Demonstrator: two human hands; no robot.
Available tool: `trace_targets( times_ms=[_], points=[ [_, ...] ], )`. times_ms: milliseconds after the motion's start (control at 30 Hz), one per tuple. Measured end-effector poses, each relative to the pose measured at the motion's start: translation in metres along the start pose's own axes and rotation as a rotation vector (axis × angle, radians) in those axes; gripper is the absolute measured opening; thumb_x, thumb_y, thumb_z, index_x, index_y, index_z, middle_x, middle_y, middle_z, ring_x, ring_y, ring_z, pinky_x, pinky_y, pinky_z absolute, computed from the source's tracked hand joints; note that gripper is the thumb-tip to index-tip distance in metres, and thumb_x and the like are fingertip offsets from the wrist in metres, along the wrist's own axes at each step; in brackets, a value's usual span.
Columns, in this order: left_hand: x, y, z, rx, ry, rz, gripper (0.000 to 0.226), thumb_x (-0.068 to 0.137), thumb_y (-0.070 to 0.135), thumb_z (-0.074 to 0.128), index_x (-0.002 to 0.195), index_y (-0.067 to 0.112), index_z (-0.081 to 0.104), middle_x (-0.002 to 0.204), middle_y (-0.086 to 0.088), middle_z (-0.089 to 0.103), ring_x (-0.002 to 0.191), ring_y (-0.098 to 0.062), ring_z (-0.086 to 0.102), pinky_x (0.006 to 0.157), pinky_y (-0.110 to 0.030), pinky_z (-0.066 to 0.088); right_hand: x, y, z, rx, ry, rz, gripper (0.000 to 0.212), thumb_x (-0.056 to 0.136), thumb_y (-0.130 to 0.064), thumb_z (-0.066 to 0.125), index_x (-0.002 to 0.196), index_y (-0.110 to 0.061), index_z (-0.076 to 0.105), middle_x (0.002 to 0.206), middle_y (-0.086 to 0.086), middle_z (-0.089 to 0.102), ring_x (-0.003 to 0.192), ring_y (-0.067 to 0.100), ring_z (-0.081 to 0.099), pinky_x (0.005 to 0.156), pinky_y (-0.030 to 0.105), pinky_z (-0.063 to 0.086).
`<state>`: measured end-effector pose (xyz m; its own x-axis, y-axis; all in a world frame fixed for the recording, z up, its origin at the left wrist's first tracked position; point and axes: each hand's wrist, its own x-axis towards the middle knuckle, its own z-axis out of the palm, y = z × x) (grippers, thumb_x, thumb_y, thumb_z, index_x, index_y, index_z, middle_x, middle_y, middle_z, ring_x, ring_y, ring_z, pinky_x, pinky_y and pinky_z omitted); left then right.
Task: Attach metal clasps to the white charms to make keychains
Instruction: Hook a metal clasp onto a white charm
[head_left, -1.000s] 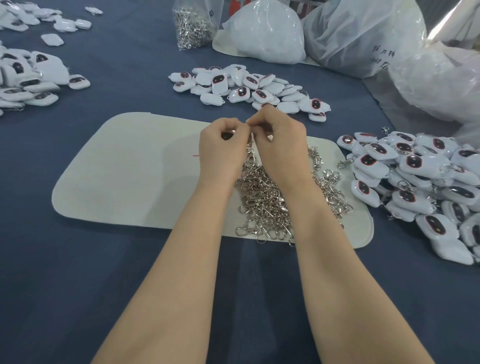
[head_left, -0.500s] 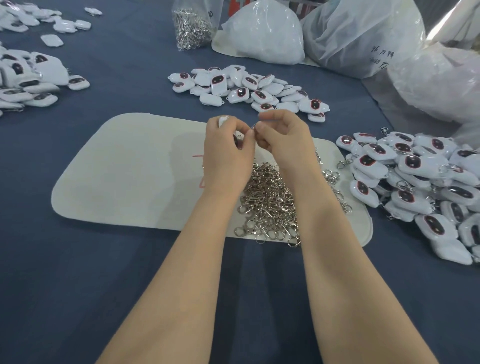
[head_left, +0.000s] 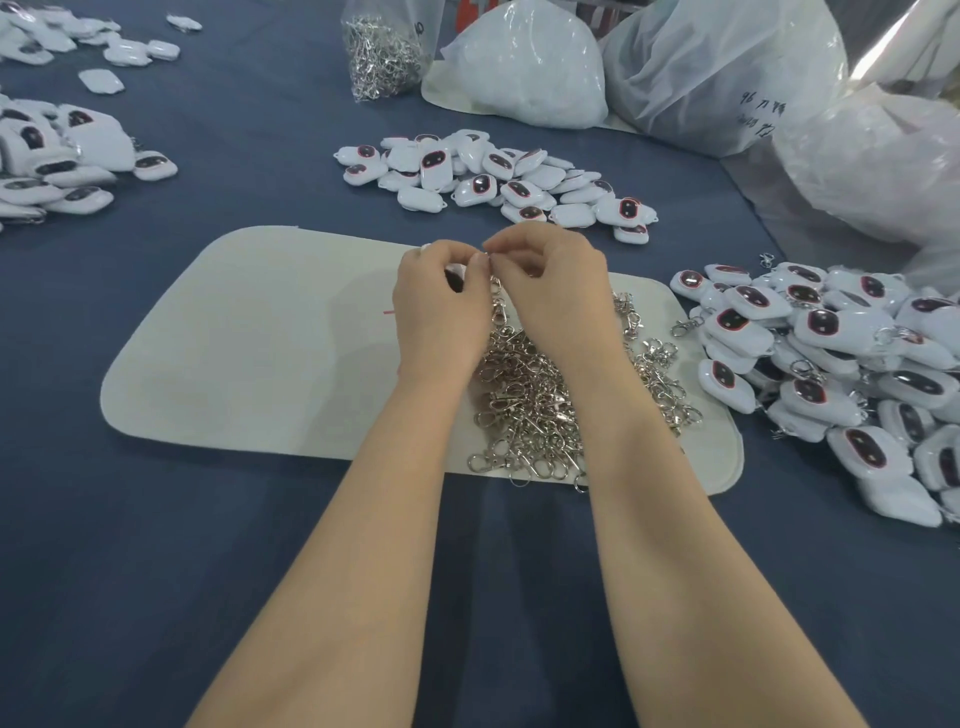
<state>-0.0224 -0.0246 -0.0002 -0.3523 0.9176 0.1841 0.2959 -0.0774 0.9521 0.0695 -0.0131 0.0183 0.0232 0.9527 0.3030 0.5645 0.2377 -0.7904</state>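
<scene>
Centre frame, a white charm (head_left: 456, 271) sits mostly hidden in the curled fingers of the left hand (head_left: 436, 312), touching the right hand (head_left: 558, 296), which pinches a dangling metal clasp (head_left: 497, 304). Beneath lie a clasp heap (head_left: 530, 405) on a pale mat (head_left: 270, 338), the blue tabletop (head_left: 208, 519), charm piles (head_left: 493, 176), and plastic bags (head_left: 727, 67) at upper right.

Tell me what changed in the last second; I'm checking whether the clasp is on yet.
The right hand closed the small gap from half a second ago, its fingertips back against the left hand, which keeps its grip on a white charm; a clasp hangs between them. The clasp heap, charm piles and mat stayed put.
</scene>
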Motion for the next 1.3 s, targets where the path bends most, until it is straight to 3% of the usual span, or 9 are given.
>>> trace_targets(
  times_ms=[67,200,300,400,533,700,900,1167,1300],
  points=[
    [-0.0013,-0.0018,0.0005,0.051,0.02,0.022,0.008,0.094,0.019,0.054,0.088,0.02,0.058,0.109,-0.007,0.06,0.071,0.0,0.05,0.068,-0.01,0.032,-0.0007,-0.0004,0.0004,-0.049,-0.019,-0.016,0.013,0.087,-0.014,0.06,0.091,-0.022,0.07,0.073,-0.016,0.064,0.074,-0.001,0.06,0.065,0.009,0.042],
    [-0.0009,-0.0013,0.0005,0.067,0.029,0.021,0.007,0.094,0.02,0.056,0.087,0.021,0.055,0.11,-0.006,0.06,0.072,0.0,0.05,0.069,-0.01,0.032,-0.0004,0.0024,-0.001,-0.101,-0.047,-0.032,0.007,0.086,-0.015,0.062,0.086,-0.017,0.068,0.075,-0.01,0.064,0.073,0.006,0.057,0.065,0.01,0.041],
    [0.0017,-0.0003,0.0003,-0.014,0.024,-0.021,0.005,0.091,0.021,0.059,0.087,0.019,0.061,0.104,-0.01,0.065,0.087,-0.016,0.06,0.085,-0.028,0.046,0.0017,0.0045,-0.0013,-0.069,-0.033,0.013,0.005,0.087,-0.019,0.063,0.083,-0.018,0.065,0.074,-0.013,0.061,0.073,0.005,0.056,0.065,0.015,0.042],
    [0.0008,0.0002,0.0,-0.048,-0.001,-0.05,0.007,0.091,0.02,0.059,0.087,0.018,0.064,0.098,-0.011,0.067,0.091,-0.023,0.063,0.087,-0.039,0.05,0.0046,0.0054,-0.0014,0.003,-0.02,0.065,0.005,0.087,-0.02,0.063,0.082,-0.018,0.064,0.075,-0.009,0.064,0.07,0.004,0.056,0.065,0.017,0.043],
    [0.0006,-0.0023,0.0008,-0.023,-0.018,-0.027,0.007,0.092,0.02,0.057,0.087,0.018,0.062,0.097,-0.01,0.067,0.09,-0.021,0.063,0.082,-0.03,0.048,0.0048,0.0065,-0.0016,0.033,-0.015,0.078,0.004,0.085,-0.018,0.064,0.083,-0.021,0.063,0.077,-0.009,0.064,0.07,0.002,0.057,0.066,0.016,0.044],
    [-0.0001,-0.0064,0.002,0.101,0.002,0.064,0.01,0.094,0.018,0.054,0.085,0.02,0.056,0.104,-0.007,0.062,0.077,-0.01,0.052,0.068,-0.012,0.031,0.0016,0.005,-0.0005,-0.018,-0.01,-0.003,0.013,0.084,-0.009,0.061,0.083,-0.022,0.057,0.082,-0.005,0.064,0.073,0.008,0.056,0.074,0.023,0.049],
    [0.0,-0.0064,0.0007,0.148,0.034,0.158,0.008,0.094,0.013,0.054,0.092,0.01,0.062,0.103,-0.002,0.052,0.074,-0.011,0.049,0.068,-0.012,0.03,0.0012,0.005,-0.0003,-0.038,-0.002,-0.045,0.012,0.084,-0.009,0.061,0.084,-0.02,0.057,0.081,-0.003,0.063,0.068,0.008,0.051,0.073,0.026,0.048],
    [-0.0003,-0.0049,0.0,0.199,0.058,0.184,0.01,0.094,0.01,0.053,0.094,0.007,0.062,0.104,-0.003,0.052,0.079,-0.012,0.048,0.07,-0.012,0.029,0.0021,0.0063,0.0036,-0.008,-0.025,-0.041,0.012,0.084,-0.007,0.063,0.084,-0.019,0.06,0.076,-0.011,0.06,0.07,0.004,0.052,0.07,0.013,0.044],
    [-0.001,-0.002,-0.0006,0.184,0.077,0.194,0.01,0.094,0.01,0.053,0.094,0.007,0.062,0.102,0.001,0.048,0.079,-0.011,0.047,0.069,-0.012,0.029,0.0,0.0055,0.0042,0.102,-0.002,-0.05,0.017,0.085,-0.005,0.062,0.089,-0.019,0.053,0.079,-0.005,0.061,0.076,0.014,0.058,0.071,0.016,0.046]
  ],
)
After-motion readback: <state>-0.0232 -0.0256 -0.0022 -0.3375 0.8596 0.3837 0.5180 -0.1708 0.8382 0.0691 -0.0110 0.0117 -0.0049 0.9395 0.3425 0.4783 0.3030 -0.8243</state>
